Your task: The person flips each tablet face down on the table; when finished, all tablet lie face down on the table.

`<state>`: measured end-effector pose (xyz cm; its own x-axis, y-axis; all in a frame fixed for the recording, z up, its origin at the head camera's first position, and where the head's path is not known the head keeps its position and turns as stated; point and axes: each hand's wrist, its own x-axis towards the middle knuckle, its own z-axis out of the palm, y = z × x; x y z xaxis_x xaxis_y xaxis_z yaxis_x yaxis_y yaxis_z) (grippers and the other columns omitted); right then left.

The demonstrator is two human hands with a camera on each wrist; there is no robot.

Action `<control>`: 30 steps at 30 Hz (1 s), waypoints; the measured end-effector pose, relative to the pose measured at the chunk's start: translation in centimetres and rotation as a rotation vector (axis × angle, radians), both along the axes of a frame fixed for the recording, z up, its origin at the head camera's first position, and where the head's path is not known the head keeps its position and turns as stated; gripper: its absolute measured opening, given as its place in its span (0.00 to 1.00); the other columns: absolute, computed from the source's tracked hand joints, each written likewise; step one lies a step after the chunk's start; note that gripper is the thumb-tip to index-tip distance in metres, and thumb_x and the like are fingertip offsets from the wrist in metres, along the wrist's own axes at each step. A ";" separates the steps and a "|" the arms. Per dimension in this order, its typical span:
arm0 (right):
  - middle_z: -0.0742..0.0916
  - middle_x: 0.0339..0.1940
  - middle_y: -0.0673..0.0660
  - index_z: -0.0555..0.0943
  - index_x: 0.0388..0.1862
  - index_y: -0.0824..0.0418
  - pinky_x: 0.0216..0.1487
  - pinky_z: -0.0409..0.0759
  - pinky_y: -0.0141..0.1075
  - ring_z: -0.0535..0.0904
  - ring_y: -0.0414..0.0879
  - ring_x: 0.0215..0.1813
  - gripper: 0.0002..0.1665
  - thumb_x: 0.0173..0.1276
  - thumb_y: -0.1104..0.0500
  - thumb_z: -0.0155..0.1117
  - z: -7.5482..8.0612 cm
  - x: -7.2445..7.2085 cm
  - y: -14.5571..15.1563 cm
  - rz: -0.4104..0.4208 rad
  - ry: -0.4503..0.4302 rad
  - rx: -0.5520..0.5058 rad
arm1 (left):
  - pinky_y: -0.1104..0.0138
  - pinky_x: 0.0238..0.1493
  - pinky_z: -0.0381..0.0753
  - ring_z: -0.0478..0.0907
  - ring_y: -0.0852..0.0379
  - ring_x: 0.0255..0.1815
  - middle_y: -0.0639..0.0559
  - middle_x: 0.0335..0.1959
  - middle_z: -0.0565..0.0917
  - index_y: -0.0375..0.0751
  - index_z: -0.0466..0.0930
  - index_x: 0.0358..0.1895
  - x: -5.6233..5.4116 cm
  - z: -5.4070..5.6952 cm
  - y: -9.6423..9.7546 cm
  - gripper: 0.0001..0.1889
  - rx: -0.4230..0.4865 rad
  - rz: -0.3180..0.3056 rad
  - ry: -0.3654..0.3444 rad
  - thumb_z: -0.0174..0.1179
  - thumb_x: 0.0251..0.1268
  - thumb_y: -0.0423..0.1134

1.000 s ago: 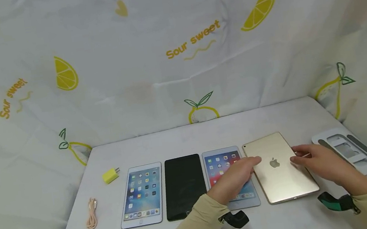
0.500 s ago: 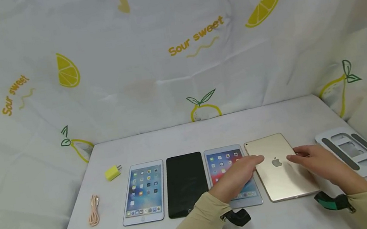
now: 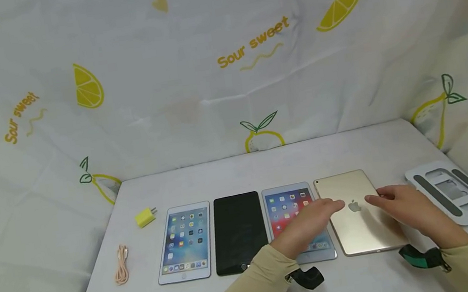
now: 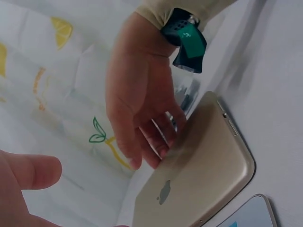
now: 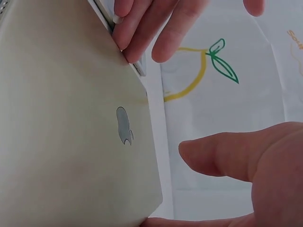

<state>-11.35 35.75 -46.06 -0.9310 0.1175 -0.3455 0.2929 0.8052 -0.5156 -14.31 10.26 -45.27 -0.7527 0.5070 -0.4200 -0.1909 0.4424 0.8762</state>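
Observation:
A gold tablet [image 3: 354, 231] lies back side up on the table, its apple logo showing. My left hand [image 3: 307, 225] is at its left edge, the thumb raised over the back and apart from it. In the right wrist view, a left finger [image 5: 199, 223] meets the tablet's edge. My right hand [image 3: 415, 208] is at the opposite edge, with fingertips [image 5: 135, 54] touching the side and the thumb lifted. Under my left hand a white-framed tablet [image 3: 285, 198] with a lit screen is partly hidden.
Left of these lie a black tablet [image 3: 239, 232], another white tablet [image 3: 184, 242], a yellow charger plug [image 3: 145, 218] and a bundled pink cable [image 3: 121, 265]. A white stand with grey pads [image 3: 455, 192] lies right of my right hand. A printed curtain [image 3: 188, 72] encloses the table.
The gold tablet has turned slightly clockwise, so its lower edge lies more level. My left thumb has moved a little right over its back. The head view has shifted slightly.

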 end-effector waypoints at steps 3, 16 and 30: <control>0.75 0.70 0.87 0.67 0.72 0.87 0.59 0.86 0.64 0.77 0.80 0.66 0.54 0.84 0.33 0.51 0.2 0.0 -0.2 0.007 0.000 0.007 | 0.48 0.81 0.74 0.73 0.53 0.80 0.60 0.78 0.77 0.54 0.75 0.78 0.1 0.1 -0.1 0.35 -0.008 0.001 0.013 0.54 0.76 0.68; 0.82 0.63 0.83 0.70 0.74 0.80 0.57 0.85 0.67 0.82 0.76 0.60 0.46 0.82 0.38 0.59 2.8 -0.9 -6.9 0.076 0.198 0.064 | 0.41 0.76 0.77 0.76 0.48 0.78 0.51 0.78 0.77 0.52 0.70 0.81 0.2 1.2 -4.9 0.39 -0.074 0.123 0.187 0.57 0.75 0.68; 0.82 0.55 0.81 0.71 0.71 0.81 0.47 0.90 0.67 0.82 0.73 0.53 0.52 0.69 0.39 0.72 2.0 -2.4 -16.2 0.142 0.127 0.121 | 0.33 0.72 0.78 0.75 0.39 0.77 0.42 0.80 0.74 0.41 0.68 0.82 0.4 0.2 -10.0 0.43 -0.084 0.128 0.179 0.58 0.74 0.66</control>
<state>-13.71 19.53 -44.02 -0.9764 0.0155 -0.2154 0.1108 0.8921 -0.4380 -13.94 0.25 -45.04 -0.8751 0.3714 -0.3103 -0.0946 0.4975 0.8623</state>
